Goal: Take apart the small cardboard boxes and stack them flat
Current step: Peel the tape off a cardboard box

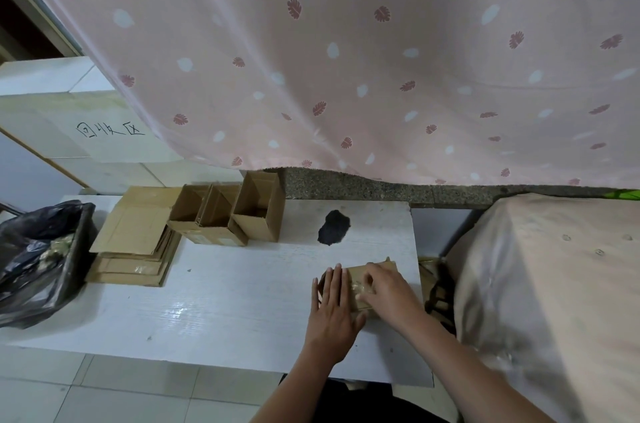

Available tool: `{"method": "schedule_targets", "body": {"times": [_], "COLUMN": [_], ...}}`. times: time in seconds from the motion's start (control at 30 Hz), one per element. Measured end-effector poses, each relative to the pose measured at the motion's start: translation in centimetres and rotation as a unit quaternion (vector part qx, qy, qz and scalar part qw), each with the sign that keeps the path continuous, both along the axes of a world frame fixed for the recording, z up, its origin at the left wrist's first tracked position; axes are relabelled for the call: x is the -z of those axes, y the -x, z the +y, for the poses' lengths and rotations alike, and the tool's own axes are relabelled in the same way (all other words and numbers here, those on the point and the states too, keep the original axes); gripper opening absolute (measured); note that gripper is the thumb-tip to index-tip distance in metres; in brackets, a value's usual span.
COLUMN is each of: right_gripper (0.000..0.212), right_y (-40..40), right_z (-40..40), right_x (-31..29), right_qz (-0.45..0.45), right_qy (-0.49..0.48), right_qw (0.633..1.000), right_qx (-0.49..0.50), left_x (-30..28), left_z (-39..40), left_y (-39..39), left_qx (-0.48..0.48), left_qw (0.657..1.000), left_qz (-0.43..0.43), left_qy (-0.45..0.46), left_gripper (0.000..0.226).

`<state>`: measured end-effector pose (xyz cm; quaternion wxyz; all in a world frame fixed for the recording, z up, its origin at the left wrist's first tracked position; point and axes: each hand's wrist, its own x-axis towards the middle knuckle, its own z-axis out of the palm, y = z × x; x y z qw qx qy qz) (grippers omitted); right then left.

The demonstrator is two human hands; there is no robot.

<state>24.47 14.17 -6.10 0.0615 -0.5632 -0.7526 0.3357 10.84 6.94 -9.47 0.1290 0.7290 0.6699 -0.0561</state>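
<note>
A small taped cardboard box [357, 275] lies on the white board [221, 301] near its right edge. My left hand [332, 305] lies flat on the box's left side, fingers straight. My right hand [388, 291] covers its right part, fingers curled at the clear tape on top. Three open small boxes [225, 214] stand side by side at the board's back. To their left lies a stack of flattened cardboard [135, 239].
A black rubbish bag [38, 256] in a bin stands at the left edge. A dark patch [333, 227] marks the board. A cloth-covered block [554, 284] rises on the right, more cardboard sits in the gap beside it, and a pink curtain [346, 59] hangs behind.
</note>
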Motion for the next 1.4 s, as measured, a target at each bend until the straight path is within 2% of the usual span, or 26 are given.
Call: {"method": "schedule_targets", "body": {"times": [0.1, 0.2, 0.27, 0.37, 0.47, 0.6, 0.73, 0.83, 0.97, 1.1, 1.3, 1.4], "right_gripper": [0.038, 0.031, 0.037, 0.025, 0.041, 0.019, 0.026, 0.019, 0.024, 0.018, 0.035, 0.026], "right_y": [0.1, 0.4, 0.5, 0.5, 0.5, 0.3, 0.0, -0.1, -0.7, -1.0, -0.1, 1.6], "right_z": [0.1, 0.0, -0.1, 0.2, 0.1, -0.4, -0.1, 0.2, -0.3, -0.5, -1.2, -1.5], "right_x": [0.0, 0.0, 0.2, 0.5, 0.6, 0.1, -0.9, -1.1, -0.8, -0.5, -0.3, -1.3], "right_qz": [-0.012, 0.017, 0.032, 0.013, -0.001, 0.007, 0.017, 0.058, 0.089, 0.117, 0.064, 0.035], "right_qy": [-0.025, -0.027, -0.012, 0.008, 0.033, 0.029, -0.012, 0.004, 0.009, 0.007, 0.007, 0.006], "right_qw": [0.999, 0.999, 0.999, 1.000, 0.999, 1.000, 1.000, 0.998, 0.994, 0.989, 0.994, 0.998], "right_qx": [-0.019, -0.013, -0.018, -0.016, 0.001, -0.008, 0.012, 0.028, 0.056, 0.095, 0.087, 0.046], "left_x": [0.0, -0.3, -0.5, -0.6, -0.5, -0.4, -0.3, -0.1, -0.1, 0.2, -0.8, -1.8], "left_z": [-0.1, 0.0, 0.0, -0.1, -0.4, -0.1, -0.2, -0.5, -0.3, -0.3, 0.0, -0.5], "left_y": [-0.2, -0.4, -0.5, -0.6, -0.6, -0.6, -0.6, -0.6, -0.4, -0.2, 1.3, 3.2], "left_qx": [0.001, -0.010, -0.008, -0.016, -0.016, -0.011, -0.019, -0.013, -0.014, -0.015, -0.046, -0.085], "left_qw": [1.000, 0.999, 0.999, 0.999, 0.999, 0.999, 0.999, 1.000, 1.000, 1.000, 0.999, 0.996], "left_qz": [0.022, 0.042, 0.041, 0.048, 0.047, 0.048, 0.030, 0.016, 0.027, 0.019, 0.010, 0.005], "left_qy": [-0.013, -0.013, -0.014, -0.015, -0.007, -0.013, -0.014, -0.002, -0.004, 0.002, 0.018, 0.005], "left_gripper": [0.080, 0.081, 0.083, 0.082, 0.080, 0.080, 0.085, 0.084, 0.081, 0.079, 0.068, 0.063]}}
